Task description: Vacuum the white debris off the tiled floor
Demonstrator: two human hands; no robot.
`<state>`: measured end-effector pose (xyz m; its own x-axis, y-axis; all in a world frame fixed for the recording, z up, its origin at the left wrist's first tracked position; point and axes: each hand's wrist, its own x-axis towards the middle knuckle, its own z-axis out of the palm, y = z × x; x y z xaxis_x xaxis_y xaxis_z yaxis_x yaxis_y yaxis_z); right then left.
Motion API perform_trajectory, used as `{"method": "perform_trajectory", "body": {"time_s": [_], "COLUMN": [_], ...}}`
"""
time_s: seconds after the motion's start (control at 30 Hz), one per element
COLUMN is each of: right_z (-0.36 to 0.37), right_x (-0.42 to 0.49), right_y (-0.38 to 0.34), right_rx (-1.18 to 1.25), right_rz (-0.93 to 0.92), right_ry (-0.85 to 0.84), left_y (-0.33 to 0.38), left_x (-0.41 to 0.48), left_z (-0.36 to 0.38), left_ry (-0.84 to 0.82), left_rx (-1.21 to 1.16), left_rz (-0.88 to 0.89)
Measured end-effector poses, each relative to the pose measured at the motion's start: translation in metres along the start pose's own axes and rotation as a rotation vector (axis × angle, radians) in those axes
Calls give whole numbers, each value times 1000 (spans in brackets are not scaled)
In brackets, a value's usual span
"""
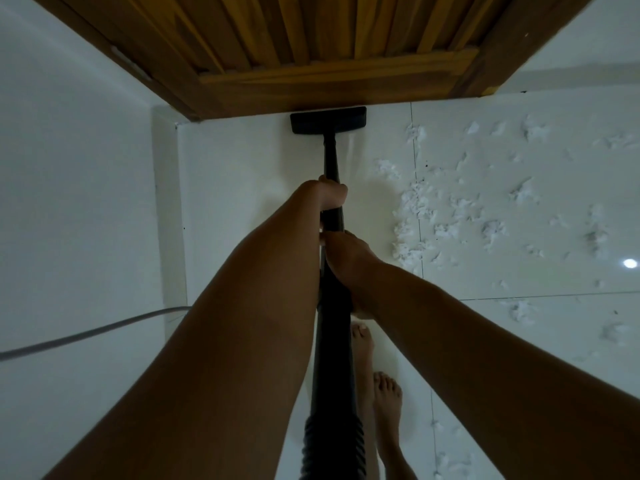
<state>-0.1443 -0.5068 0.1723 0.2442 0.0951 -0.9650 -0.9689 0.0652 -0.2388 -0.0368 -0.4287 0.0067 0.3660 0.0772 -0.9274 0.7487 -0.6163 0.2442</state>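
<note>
- The white debris (419, 202) lies as torn, fluffy scraps over the tiled floor (242, 168) to my right. It is thickest in a ragged band along a grout line just right of my hands, and thinner scraps reach toward the right edge of view and down past my feet.
- The strip of floor straight ahead of me, between the debris and the wall, shows bare white tile.
- The black floor head (328, 120) of the vacuum sits flat on that strip. Its far edge is against the foot of the wooden door (329, 46), well apart from the nearest scraps.
- The black vacuum wand (331, 161) runs from the head straight back toward me.
- My left hand (330, 197) grips the wand at the farther point, its fingers (341, 194) curled tight round the tube.
- My right hand (348, 268) grips the wand just behind the left, with the back of the hand facing up. Its fingers wrap under the tube, mostly out of sight.
- Below my arms the wand joins a ribbed black hose (332, 445) that leaves the bottom of the view.
- My bare feet (388, 396) stand on the tile just right of the hose, one ahead of the other.
- A grey cord (86, 336) crosses from the left edge and disappears behind my left forearm.
- A white wall (69, 168) fills the left side and meets the floor at a pale skirting strip (166, 202).
- The door has slatted panels and a dark wooden frame (519, 46) on either side.
- A small bright light reflection (630, 263) shines on the tile at far right.
</note>
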Motion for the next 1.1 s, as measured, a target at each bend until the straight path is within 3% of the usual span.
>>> {"method": "perform_trajectory", "body": {"time_s": [0.43, 0.97, 1.07, 1.1], "right_z": [-9, -44, -53, -53], "right_x": [-29, -142, -116, -108], "right_y": [48, 188, 247, 266], "right_rx": [106, 41, 115, 178], "right_rz": [118, 183, 208, 297], "right_ry": [-57, -69, 124, 120], "left_y": [-41, -156, -183, -193], "left_x": [-30, -143, -163, -169], "left_z": [34, 154, 183, 192], "left_ry": [-24, -103, -122, -130], "left_rx": [25, -36, -41, -45], "left_rz": [-60, -175, -186, -194]}}
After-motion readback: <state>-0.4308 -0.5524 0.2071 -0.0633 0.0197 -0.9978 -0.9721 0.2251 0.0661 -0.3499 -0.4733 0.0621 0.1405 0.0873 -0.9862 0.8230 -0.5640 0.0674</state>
